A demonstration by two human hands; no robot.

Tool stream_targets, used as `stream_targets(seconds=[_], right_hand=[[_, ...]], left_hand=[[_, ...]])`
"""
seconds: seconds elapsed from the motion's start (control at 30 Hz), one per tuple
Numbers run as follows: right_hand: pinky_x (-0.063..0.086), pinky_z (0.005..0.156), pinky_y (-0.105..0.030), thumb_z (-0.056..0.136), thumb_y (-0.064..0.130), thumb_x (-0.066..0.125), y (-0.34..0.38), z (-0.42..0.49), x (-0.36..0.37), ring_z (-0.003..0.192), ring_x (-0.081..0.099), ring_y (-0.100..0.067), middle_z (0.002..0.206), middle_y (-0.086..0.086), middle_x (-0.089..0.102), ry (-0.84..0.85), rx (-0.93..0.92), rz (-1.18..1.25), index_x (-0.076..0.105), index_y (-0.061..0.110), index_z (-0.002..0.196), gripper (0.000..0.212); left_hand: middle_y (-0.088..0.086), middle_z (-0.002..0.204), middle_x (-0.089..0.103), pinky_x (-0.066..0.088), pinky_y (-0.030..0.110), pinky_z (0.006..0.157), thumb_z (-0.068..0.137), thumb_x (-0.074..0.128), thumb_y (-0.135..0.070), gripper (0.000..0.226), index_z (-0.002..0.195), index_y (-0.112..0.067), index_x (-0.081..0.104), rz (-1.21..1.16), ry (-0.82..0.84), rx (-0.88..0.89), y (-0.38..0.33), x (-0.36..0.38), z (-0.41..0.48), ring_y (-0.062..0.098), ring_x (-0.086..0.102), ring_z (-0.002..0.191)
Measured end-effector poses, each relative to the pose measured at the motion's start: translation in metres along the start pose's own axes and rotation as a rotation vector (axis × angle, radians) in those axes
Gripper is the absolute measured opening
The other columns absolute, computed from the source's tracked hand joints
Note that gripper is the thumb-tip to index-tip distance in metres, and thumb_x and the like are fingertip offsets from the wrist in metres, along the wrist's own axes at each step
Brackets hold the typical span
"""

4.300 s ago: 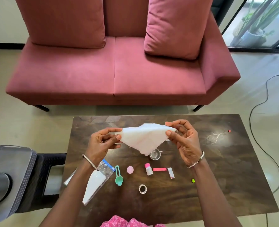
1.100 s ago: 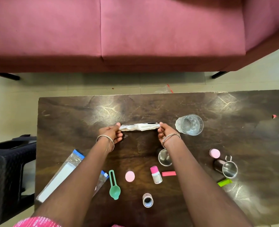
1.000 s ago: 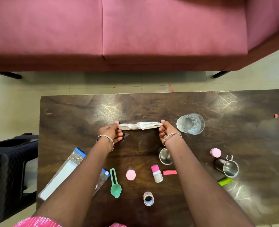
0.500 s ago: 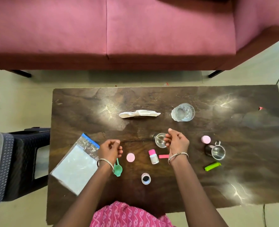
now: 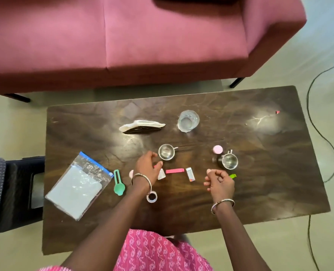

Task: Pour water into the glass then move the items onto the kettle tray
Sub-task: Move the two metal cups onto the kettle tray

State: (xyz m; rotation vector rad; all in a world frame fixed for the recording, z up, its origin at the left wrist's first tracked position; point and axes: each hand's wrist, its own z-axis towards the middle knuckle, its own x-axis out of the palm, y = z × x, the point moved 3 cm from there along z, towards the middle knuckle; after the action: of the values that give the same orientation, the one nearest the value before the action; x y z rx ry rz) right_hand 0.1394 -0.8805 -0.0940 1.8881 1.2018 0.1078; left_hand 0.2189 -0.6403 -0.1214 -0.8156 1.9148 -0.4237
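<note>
A clear glass (image 5: 188,121) stands at the back of the dark wooden table (image 5: 269,173). A folded white tissue (image 5: 141,125) lies on a dark flat holder to its left. My left hand (image 5: 147,167) hovers beside a small steel cup (image 5: 166,152), fingers curved and apart. It covers the pink cap of a small white bottle (image 5: 161,175). My right hand (image 5: 219,181) hangs loosely curled and holds nothing, just left of a second steel cup (image 5: 229,161) and a green piece (image 5: 232,175).
Across the middle lie a pink strip (image 5: 175,170), a white sachet (image 5: 190,174), a pink cap (image 5: 217,149), a green spoon (image 5: 119,182), a small roll (image 5: 152,197) and a zip bag (image 5: 78,184). A red sofa (image 5: 123,36) stands behind, with a black stool (image 5: 21,192) at left.
Both hands let go of the folded tissue, left it at the back of the table and drew back toward me. My left hand has moved right over the small bottle.
</note>
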Motion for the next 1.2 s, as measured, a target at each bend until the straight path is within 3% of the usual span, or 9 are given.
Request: stream_targets(seconds=[0.1, 0.23, 0.4, 0.5, 0.63, 0.73, 0.83, 1.0, 1.2], right_hand=[[0.043, 0.046, -0.023, 0.088, 0.015, 0.070, -0.002, 0.019, -0.035, 0.047, 0.058, -0.013, 0.064, -0.008, 0.066, 0.000, -0.043, -0.022, 0.065, 0.015, 0.078, 0.012], [0.044, 0.044, -0.016, 0.087, 0.014, 0.071, 0.002, 0.049, -0.071, 0.046, 0.060, -0.011, 0.061, -0.007, 0.068, -0.020, -0.124, -0.089, 0.065, 0.016, 0.074, 0.015], [0.054, 0.060, -0.033, 0.085, 0.017, 0.071, 0.012, 0.088, -0.092, 0.057, 0.066, -0.023, 0.064, -0.002, 0.069, -0.049, -0.211, -0.257, 0.066, 0.015, 0.078, 0.009], [0.054, 0.069, -0.033, 0.081, 0.021, 0.071, 0.015, 0.106, -0.089, 0.067, 0.066, -0.020, 0.070, 0.003, 0.068, -0.032, -0.277, -0.483, 0.066, 0.015, 0.086, 0.008], [0.050, 0.088, -0.036, 0.076, 0.036, 0.076, 0.014, 0.121, -0.073, 0.100, 0.060, -0.025, 0.112, -0.004, 0.060, 0.071, -0.307, -0.727, 0.059, 0.016, 0.109, 0.043], [0.046, 0.099, -0.038, 0.071, 0.041, 0.081, 0.009, 0.134, -0.058, 0.116, 0.053, -0.030, 0.129, -0.006, 0.051, 0.166, -0.268, -0.849, 0.049, 0.015, 0.131, 0.072], [0.047, 0.094, -0.038, 0.073, 0.030, 0.082, 0.003, 0.142, -0.046, 0.119, 0.053, -0.032, 0.130, -0.006, 0.048, 0.173, -0.279, -0.923, 0.044, 0.017, 0.135, 0.073], [0.048, 0.090, -0.039, 0.073, 0.017, 0.079, -0.002, 0.142, -0.038, 0.112, 0.058, -0.034, 0.124, -0.008, 0.055, 0.117, -0.312, -0.884, 0.047, 0.013, 0.124, 0.060], [0.050, 0.082, -0.037, 0.065, 0.030, 0.081, 0.009, 0.119, -0.043, 0.102, 0.062, -0.029, 0.113, -0.004, 0.063, 0.022, -0.446, -0.760, 0.051, 0.016, 0.117, 0.061]], left_hand=[[0.009, 0.124, 0.052, 0.043, 0.043, 0.098, 0.072, 0.079, -0.025, 0.060, 0.124, -0.015, 0.051, 0.169, 0.089, 0.001, -0.013, 0.030, 0.017, 0.032, 0.054, 0.112], [0.005, 0.144, 0.035, 0.044, 0.044, 0.100, 0.067, 0.084, -0.024, 0.090, 0.141, -0.034, 0.034, 0.377, 0.159, -0.001, -0.019, 0.056, 0.030, 0.038, 0.054, 0.116], [0.009, 0.143, 0.035, 0.047, 0.047, 0.090, 0.075, 0.075, -0.019, 0.078, 0.140, -0.030, 0.032, 0.484, 0.135, -0.048, -0.031, 0.069, 0.035, 0.042, 0.055, 0.111], [0.009, 0.136, 0.039, 0.049, 0.046, 0.082, 0.080, 0.070, -0.018, 0.075, 0.142, -0.028, 0.029, 0.583, 0.083, -0.055, -0.037, 0.071, 0.036, 0.039, 0.057, 0.108], [0.010, 0.137, 0.040, 0.051, 0.046, 0.079, 0.081, 0.073, -0.023, 0.080, 0.144, -0.030, 0.024, 0.638, 0.116, -0.096, -0.032, 0.074, 0.039, 0.037, 0.058, 0.110], [0.010, 0.130, 0.047, 0.052, 0.045, 0.072, 0.078, 0.075, -0.023, 0.072, 0.135, -0.028, 0.031, 0.627, 0.091, -0.098, -0.032, 0.073, 0.043, 0.037, 0.061, 0.105], [0.007, 0.123, 0.050, 0.052, 0.043, 0.068, 0.073, 0.078, -0.034, 0.070, 0.128, -0.025, 0.036, 0.617, 0.056, -0.102, -0.032, 0.069, 0.040, 0.035, 0.062, 0.103], [0.008, 0.117, 0.058, 0.052, 0.044, 0.070, 0.069, 0.078, -0.044, 0.069, 0.119, -0.014, 0.042, 0.496, -0.068, -0.106, -0.026, 0.062, 0.020, 0.039, 0.062, 0.097], [0.009, 0.109, 0.066, 0.053, 0.043, 0.070, 0.069, 0.075, -0.054, 0.069, 0.122, -0.020, 0.048, 0.352, -0.145, -0.110, -0.019, 0.057, -0.023, 0.037, 0.064, 0.093]])
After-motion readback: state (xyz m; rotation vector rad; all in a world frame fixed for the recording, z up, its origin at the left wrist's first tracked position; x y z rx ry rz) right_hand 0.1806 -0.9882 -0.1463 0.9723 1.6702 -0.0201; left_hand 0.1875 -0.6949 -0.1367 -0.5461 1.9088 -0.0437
